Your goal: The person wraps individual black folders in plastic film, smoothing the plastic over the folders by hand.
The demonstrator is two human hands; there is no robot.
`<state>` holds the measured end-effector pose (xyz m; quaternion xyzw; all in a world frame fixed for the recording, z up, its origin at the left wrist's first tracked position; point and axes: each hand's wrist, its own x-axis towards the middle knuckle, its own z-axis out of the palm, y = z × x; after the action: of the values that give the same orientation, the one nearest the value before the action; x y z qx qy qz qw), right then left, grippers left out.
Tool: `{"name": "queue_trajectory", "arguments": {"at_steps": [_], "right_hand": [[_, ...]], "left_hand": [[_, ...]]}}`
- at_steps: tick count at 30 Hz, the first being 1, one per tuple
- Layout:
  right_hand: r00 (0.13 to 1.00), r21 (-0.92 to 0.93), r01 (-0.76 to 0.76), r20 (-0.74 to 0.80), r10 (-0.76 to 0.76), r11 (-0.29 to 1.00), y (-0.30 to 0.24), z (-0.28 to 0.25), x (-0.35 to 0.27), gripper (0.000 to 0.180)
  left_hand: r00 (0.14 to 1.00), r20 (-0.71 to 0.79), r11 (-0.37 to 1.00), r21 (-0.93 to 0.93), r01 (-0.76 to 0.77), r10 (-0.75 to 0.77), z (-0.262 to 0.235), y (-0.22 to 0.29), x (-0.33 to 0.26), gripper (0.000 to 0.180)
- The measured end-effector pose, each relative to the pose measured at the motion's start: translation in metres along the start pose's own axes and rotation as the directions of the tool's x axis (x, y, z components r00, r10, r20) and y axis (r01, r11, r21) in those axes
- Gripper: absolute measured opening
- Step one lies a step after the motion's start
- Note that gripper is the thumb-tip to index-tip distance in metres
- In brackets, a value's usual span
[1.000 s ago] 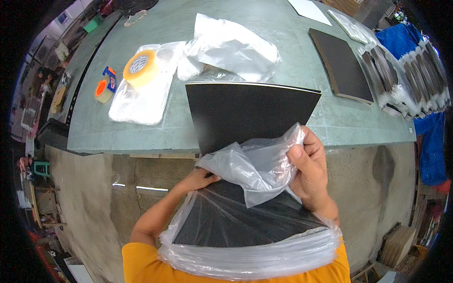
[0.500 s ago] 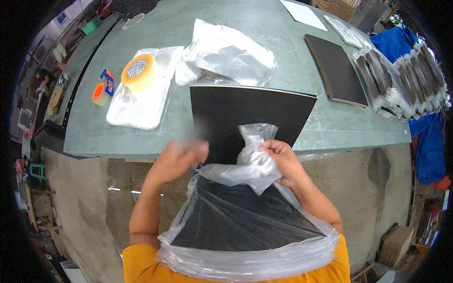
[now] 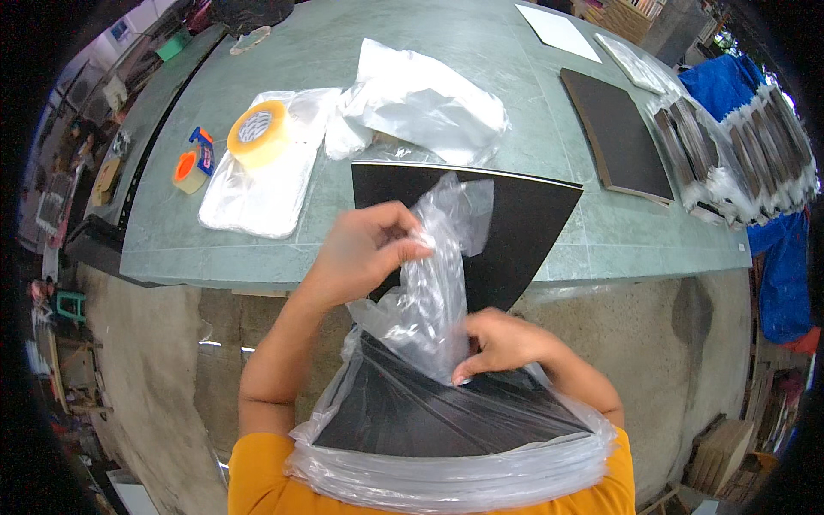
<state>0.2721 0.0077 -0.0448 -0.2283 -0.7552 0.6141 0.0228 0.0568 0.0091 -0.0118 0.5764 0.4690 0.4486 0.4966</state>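
Observation:
A clear plastic bag [image 3: 481,476] wraps a stack of black boards [image 3: 429,410] held close against my body. Its loose end rises as a bunched twist of film in front of me. My left hand [image 3: 365,249] pinches that gathered film near its top. Lower down, my right hand [image 3: 506,345] curls round the base of the twist, thumb pressed on the plastic over the boards. Beyond the bag, a large black board [image 3: 528,219] with a pale edge leans over the table's near edge, partly hidden by the film and my hands.
On the green table [image 3: 283,26] lie a roll of clear tape [image 3: 273,142], a tape dispenser [image 3: 196,161], a pile of flat plastic bags [image 3: 249,202] and crumpled plastic [image 3: 429,103]. At right are dark boards [image 3: 614,129], a white sheet [image 3: 558,33] and bagged stacks [image 3: 695,150].
My left hand has moved right and up onto the plastic's gathered end. My right hand has slid down to its base. The bunched film now stands taller and straighter.

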Motion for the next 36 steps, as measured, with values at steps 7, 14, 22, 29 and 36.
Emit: {"name": "queue_trajectory", "arguments": {"at_steps": [7,14,22,29,36], "right_hand": [[0.881,0.252,0.055,-0.468,0.072,0.966,0.007,-0.012,0.012,0.029],[0.893,0.583,0.264,-0.448,0.034,0.768,0.008,-0.013,0.010,0.016],[0.871,0.703,0.251,-0.464,0.162,0.665,0.007,-0.018,0.001,0.028],[0.816,0.807,0.529,-0.569,0.105,0.262,0.051,-0.034,-0.022,0.017],[0.814,0.566,0.334,-0.577,0.073,0.754,0.053,-0.052,-0.063,0.016]], "left_hand": [[0.970,0.231,0.982,0.188,0.031,-0.075,0.003,-0.009,-0.002,0.010],[0.975,0.219,0.982,0.187,-0.010,-0.032,0.002,-0.007,0.001,0.011],[0.984,0.173,0.947,0.322,-0.011,-0.047,0.015,0.010,0.001,0.017],[0.949,0.297,0.978,0.206,0.045,-0.106,0.005,-0.065,-0.028,0.033],[0.380,-0.923,0.929,0.188,0.318,0.056,-0.190,-0.151,-0.178,0.013]]}}
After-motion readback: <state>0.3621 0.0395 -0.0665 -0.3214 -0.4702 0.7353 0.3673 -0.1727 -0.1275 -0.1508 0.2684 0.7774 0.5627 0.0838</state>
